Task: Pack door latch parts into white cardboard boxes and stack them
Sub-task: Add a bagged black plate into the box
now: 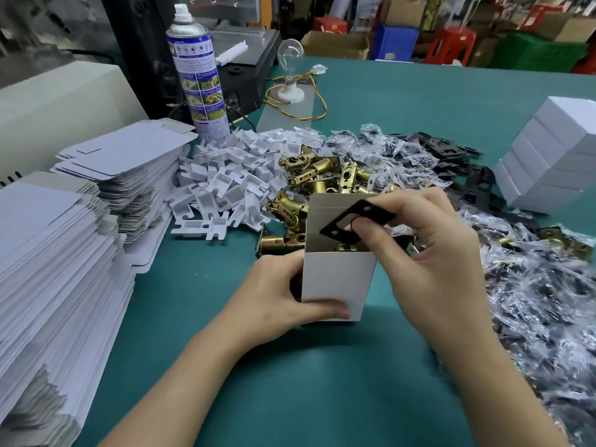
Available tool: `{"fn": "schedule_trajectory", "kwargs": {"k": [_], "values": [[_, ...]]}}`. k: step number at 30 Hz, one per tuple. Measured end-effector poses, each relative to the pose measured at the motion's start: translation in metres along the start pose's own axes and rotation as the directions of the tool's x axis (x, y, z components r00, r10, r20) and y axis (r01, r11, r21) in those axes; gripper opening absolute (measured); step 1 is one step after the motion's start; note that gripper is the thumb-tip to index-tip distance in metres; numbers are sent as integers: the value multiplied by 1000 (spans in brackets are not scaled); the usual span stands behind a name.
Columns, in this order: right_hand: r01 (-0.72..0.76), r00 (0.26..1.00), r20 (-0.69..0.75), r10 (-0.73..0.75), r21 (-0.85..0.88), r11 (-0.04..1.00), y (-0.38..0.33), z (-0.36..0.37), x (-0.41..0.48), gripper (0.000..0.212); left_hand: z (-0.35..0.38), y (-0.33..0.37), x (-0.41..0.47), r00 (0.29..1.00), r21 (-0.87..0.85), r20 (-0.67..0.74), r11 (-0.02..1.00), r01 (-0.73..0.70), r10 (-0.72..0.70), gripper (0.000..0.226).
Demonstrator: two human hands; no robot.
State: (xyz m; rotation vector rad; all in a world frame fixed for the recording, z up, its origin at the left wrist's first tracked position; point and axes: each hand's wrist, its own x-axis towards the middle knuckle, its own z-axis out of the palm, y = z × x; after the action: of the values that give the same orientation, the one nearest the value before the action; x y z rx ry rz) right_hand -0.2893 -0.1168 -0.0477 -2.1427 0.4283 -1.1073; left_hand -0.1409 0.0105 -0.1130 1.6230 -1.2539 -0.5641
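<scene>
Centrally, a small white cardboard box (pixel 338 279) stands upright on a green table (pixel 290 382), its top open and rear flap raised. The left hand (pixel 280 295) grips the box's left side, thumb lying across the front near the bottom. The right hand (pixel 429 253) pinches a flat black plate (pixel 358 221) between thumb and curled fingers, tilted just above the opening. A brass part (pixel 346 247) shows inside the box. Behind it lies a heap of brass latches (pixel 316 179), with white plastic pieces (pixel 232 175) to their left. Flat box blanks (pixel 48 269) are piled at the left edge. Closed white boxes (pixel 554 159) are stacked at upper right, and clear bagged parts (pixel 532 285) fill the right side.
</scene>
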Motion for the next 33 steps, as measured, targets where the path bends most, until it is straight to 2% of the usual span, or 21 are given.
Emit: {"fn": "schedule_trajectory", "kwargs": {"k": [4,10,14,17,20,26,30,33], "values": [[101,993,71,-93,-122,987,-3,0,2,17,-1,0,0,1000,15,1,1000,8,-8,43],[172,978,156,-141,-211,962,-10,1,8,21,-1,-1,0,1000,18,5,1000,12,-12,36],[319,941,212,-265,-289,902,-16,5,9,17,-1,-1,0,1000,26,-1,1000,-14,14,34],[368,919,261,-294,-308,877,-16,5,10,18,-1,-2,0,1000,41,-8,999,-18,18,33],[362,913,307,-267,-314,878,-16,7,9,19,-1,-4,1,1000,48,-11,999,-19,19,34],[319,927,301,-222,-326,890,-16,10,6,20,-1,-3,1,1000,46,-20,999,-11,12,34],[263,949,258,-183,-321,910,-12,9,2,17,-2,-1,0,1000,36,-14,999,10,-10,36],[228,966,178,-188,-240,943,-10,7,2,15,-2,2,0,1000,14,-7,1000,18,-18,41]]}}
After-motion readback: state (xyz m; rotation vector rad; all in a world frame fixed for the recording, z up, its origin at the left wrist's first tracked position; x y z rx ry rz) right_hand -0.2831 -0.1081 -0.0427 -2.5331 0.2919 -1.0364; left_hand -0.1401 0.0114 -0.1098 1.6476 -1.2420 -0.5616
